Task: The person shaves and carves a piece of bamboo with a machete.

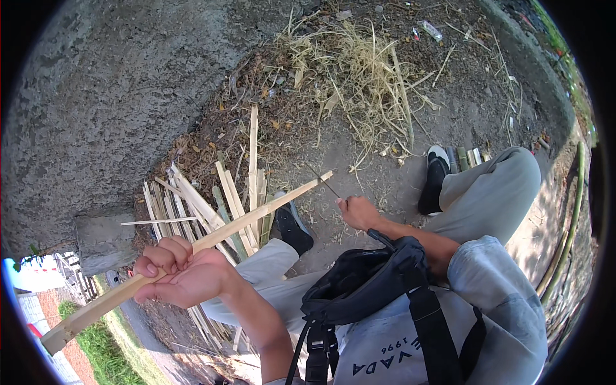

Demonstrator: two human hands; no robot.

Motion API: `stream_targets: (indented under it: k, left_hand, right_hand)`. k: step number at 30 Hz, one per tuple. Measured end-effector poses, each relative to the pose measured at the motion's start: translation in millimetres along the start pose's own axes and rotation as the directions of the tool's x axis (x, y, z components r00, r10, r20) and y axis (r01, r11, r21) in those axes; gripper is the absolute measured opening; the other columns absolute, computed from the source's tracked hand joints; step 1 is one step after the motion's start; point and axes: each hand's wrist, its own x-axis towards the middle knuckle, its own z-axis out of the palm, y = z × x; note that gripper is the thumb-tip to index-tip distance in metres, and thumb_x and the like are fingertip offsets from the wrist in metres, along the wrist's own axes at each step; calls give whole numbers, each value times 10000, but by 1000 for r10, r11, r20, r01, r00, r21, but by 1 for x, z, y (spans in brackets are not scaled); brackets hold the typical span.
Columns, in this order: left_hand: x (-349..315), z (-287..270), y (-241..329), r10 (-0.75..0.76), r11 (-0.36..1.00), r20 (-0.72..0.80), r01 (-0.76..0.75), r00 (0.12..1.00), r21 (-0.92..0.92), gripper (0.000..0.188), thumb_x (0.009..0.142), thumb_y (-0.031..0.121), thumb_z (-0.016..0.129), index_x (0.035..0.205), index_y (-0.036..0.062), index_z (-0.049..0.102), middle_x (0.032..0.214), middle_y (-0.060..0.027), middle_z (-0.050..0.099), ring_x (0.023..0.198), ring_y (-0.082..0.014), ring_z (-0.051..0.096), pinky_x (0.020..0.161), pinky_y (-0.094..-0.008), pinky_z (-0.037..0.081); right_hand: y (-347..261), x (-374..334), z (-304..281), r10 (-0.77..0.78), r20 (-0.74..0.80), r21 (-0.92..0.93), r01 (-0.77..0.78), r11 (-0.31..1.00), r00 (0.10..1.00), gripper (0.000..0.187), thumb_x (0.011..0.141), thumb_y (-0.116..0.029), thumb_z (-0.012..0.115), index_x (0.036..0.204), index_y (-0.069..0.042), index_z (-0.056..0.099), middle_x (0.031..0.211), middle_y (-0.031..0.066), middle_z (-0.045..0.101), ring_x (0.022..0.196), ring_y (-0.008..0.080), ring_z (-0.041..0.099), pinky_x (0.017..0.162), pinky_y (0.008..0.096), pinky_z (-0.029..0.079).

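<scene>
The left hand (183, 276) is clenched around a long split bamboo strip (212, 240), which slants from the lower left up to a tip above the knees. Just beyond that tip, the right hand (358, 212) grips a thin dark blade (324, 181). Behind the strip lies a pile of bamboo slats (192, 205); farther past it, dry straw (353, 70).

A small crumpled wrapper (429, 29) lies on the dirt, far off.
</scene>
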Motion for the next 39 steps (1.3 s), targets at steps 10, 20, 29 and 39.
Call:
stream_targets:
  k: [10, 20, 29, 39]
  left_hand:
    - [-4, 4, 4, 65, 994, -118, -53, 991, 96, 478, 980, 578, 366, 817, 129, 382, 595, 38, 204, 470, -72, 172, 422, -220, 132]
    - [-7, 6, 11, 47, 995, -99, -37, 994, 92, 475, 985, 571, 357, 814, 129, 381, 599, 39, 207, 471, -71, 175, 424, -227, 127]
    - [-7, 13, 8, 43, 995, -93, -35, 995, 94, 480, 978, 584, 362, 821, 131, 384, 599, 36, 208, 472, -71, 171, 427, -227, 118]
    - [-6, 11, 1, 52, 994, -81, -44, 995, 97, 501, 964, 600, 385, 824, 119, 385, 595, 35, 206, 475, -76, 163, 432, -228, 117]
  right_hand:
    - [-47, -29, -12, -133, -44, 169, 139, 976, 990, 451, 971, -382, 434, 906, 22, 624, 695, 275, 628, 712, 485, 631, 704, 545, 502]
    - [-101, -62, -32, -483, -61, 141, 486, 862, 874, 453, 961, -382, 466, 852, 22, 639, 644, 274, 613, 667, 483, 628, 679, 547, 507]
    - [-92, -44, -42, -191, 5, 58, 190, 980, 982, 505, 977, -406, 417, 895, 50, 621, 695, 283, 627, 719, 476, 639, 723, 548, 512]
    - [-27, -4, -10, -74, 6, 15, 73, 997, 997, 483, 979, -392, 414, 906, 41, 614, 756, 295, 633, 759, 486, 631, 741, 541, 508]
